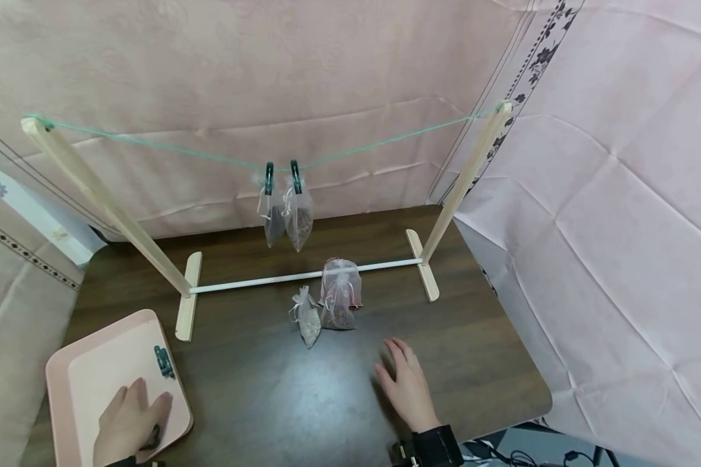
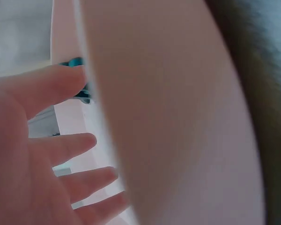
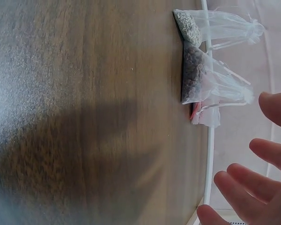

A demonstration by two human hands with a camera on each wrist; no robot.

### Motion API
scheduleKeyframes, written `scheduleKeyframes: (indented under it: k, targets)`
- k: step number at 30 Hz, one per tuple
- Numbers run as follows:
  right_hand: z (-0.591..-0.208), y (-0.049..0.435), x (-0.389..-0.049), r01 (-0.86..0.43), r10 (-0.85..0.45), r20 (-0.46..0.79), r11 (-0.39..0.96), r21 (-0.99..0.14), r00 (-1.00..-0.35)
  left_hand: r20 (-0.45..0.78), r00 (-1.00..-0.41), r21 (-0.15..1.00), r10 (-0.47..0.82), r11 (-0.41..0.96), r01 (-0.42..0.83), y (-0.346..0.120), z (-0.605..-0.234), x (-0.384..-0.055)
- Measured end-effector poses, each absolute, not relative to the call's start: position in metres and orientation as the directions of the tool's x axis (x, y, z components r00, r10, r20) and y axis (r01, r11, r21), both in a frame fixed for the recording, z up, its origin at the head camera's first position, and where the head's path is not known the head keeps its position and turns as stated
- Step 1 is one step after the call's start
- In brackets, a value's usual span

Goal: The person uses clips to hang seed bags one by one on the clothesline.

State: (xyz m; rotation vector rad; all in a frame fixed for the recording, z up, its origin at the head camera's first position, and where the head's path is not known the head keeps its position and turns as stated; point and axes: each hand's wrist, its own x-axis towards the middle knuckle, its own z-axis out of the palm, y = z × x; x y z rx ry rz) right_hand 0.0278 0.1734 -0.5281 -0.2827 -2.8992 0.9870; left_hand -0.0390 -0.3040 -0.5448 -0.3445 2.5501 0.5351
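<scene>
My left hand [image 1: 130,418] is over the pink tray [image 1: 59,389], fingers spread and extended. Near it in the tray lies a dark green clip [image 1: 164,361]; the left wrist view shows green clip parts [image 2: 76,61] by the thumb, behind the tray's rim. Hovering over the table, my right hand [image 1: 407,387] has loosely bent fingers and holds nothing. Before it stand a small white mesh drawstring bag [image 1: 307,319] of pale grains and a larger sheer bag [image 1: 340,301] with dark contents, a reddish bag [image 3: 207,112] partly hidden behind it.
A green string [image 1: 380,143] spans two wooden posts [image 1: 117,211] [image 1: 466,185]. Two filled mesh bags [image 1: 274,224] [image 1: 299,220] hang from it by green clips [image 1: 269,178] [image 1: 296,176]. A white bar [image 1: 269,280] joins the posts low across the brown table [image 1: 257,389]. Pink cloth [image 1: 239,71] hangs behind.
</scene>
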Motion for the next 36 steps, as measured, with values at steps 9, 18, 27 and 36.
scheduleKeyframes:
  k: [9, 18, 27, 36]
  targets:
    - [-0.529, 0.179, 0.03, 0.169, 0.209, -0.006, 0.771, -0.615, -0.978, -0.466, -0.875, 0.34, -0.135, 0.885, -0.317, -0.292, -0.544, -0.055]
    - [-0.531, 0.176, 0.032, 0.168, 0.206, -0.011, 0.767, -0.619, -0.979, -0.429, -0.901, 0.387, 0.057, 0.913, -0.127, -0.306, -0.537, -0.069]
    - [-0.531, 0.174, 0.032, 0.174, 0.205, -0.025, 0.751, -0.637, -0.978, -0.438, -0.896, 0.408, 0.07, 0.904, -0.129, -0.304, -0.531, -0.066]
    - [-0.532, 0.17, 0.03, 0.161, 0.176, -0.04, 0.757, -0.633, -0.984, -0.345, -0.938, 0.436, 0.042, 0.892, -0.121, -0.301, -0.526, -0.065]
